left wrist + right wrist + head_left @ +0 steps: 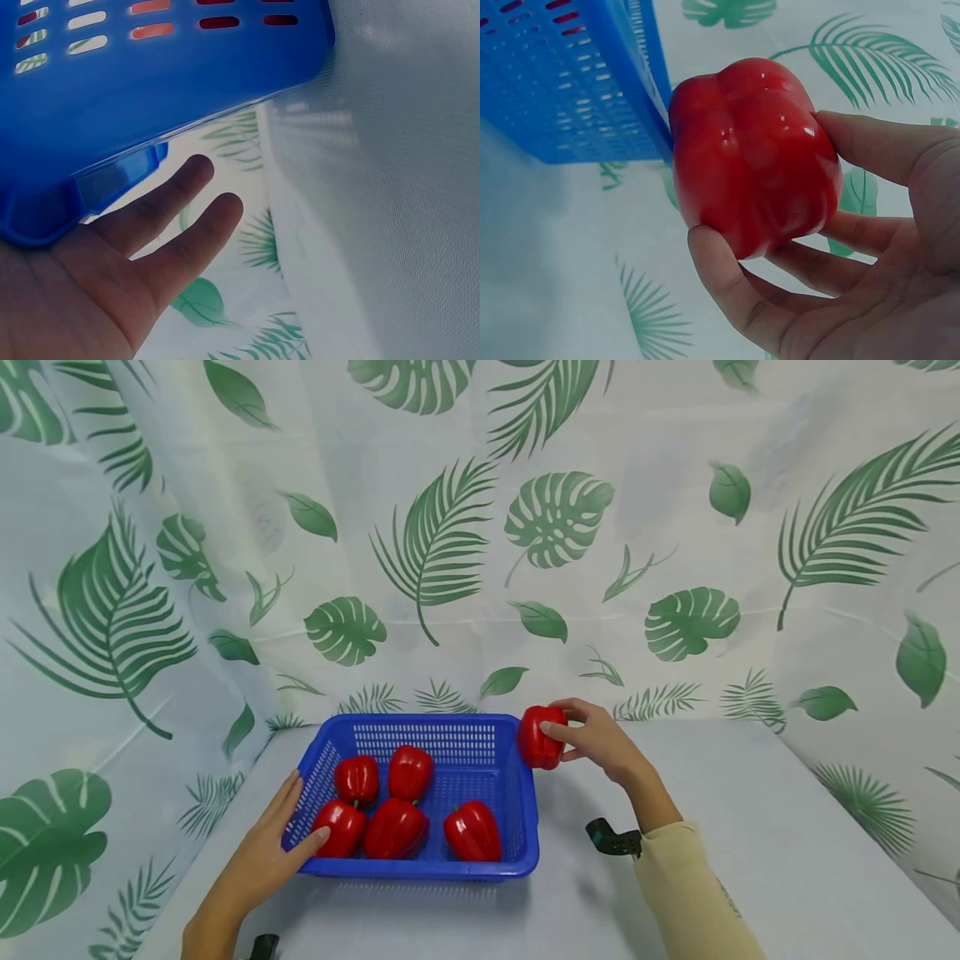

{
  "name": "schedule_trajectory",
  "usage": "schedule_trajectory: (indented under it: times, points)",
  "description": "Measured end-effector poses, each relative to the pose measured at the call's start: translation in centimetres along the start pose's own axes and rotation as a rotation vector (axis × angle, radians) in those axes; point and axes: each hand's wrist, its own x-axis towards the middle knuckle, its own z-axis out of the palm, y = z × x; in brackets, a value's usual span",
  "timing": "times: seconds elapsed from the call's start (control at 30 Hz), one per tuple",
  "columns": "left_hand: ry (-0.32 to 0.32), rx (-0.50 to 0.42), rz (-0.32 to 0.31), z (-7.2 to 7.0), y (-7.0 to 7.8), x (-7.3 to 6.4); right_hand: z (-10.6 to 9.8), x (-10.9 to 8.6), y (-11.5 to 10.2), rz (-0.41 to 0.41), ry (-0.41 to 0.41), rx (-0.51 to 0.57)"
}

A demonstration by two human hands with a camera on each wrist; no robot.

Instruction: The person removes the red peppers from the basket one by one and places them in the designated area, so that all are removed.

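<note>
A red bell pepper [542, 737] is pinched in my right hand [600, 742], between the thumb and curled fingers. It is raised at the right rim of a blue plastic basket [534, 827]. In the right wrist view, the pepper [754, 154] shows its lobed end, and its left side overlaps the basket's edge. My left hand [258, 852] rests at the basket's left side, thumb over the rim and fingers outside. The left wrist view shows fingers [187, 247] extended beneath the rim. Several red bell peppers lie inside, including one [472, 832] set apart toward the right.
The basket stands on a white-covered table [720, 793]. A leaf-patterned curtain [465, 527] hangs behind and along the sides. A black wrist device [611, 839] sits at my right cuff, with another dark one [264, 946] at my left wrist.
</note>
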Motion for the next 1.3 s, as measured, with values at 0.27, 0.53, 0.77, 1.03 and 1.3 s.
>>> schedule_trajectory:
  times: [0.27,0.53,0.77,1.03,1.3]
  points:
    - [-0.005,-0.001,-0.009,0.0,-0.1,0.0,-0.5,-0.2,0.7,0.000,0.002,0.030]
    - [-0.006,0.008,-0.022,0.0,-0.1,0.1,-0.7,-0.4,1.7,0.027,0.018,0.020]
    - [-0.008,0.004,-0.023,0.0,0.0,-0.1,-0.6,-0.5,2.7,0.026,0.019,0.003]
    - [-0.010,-0.004,-0.018,-0.1,0.1,0.0,-0.5,-0.6,3.7,0.056,0.000,-0.011]
    - [-0.006,0.004,-0.019,-0.2,0.3,0.0,-0.3,-0.8,5.0,0.108,-0.024,-0.026]
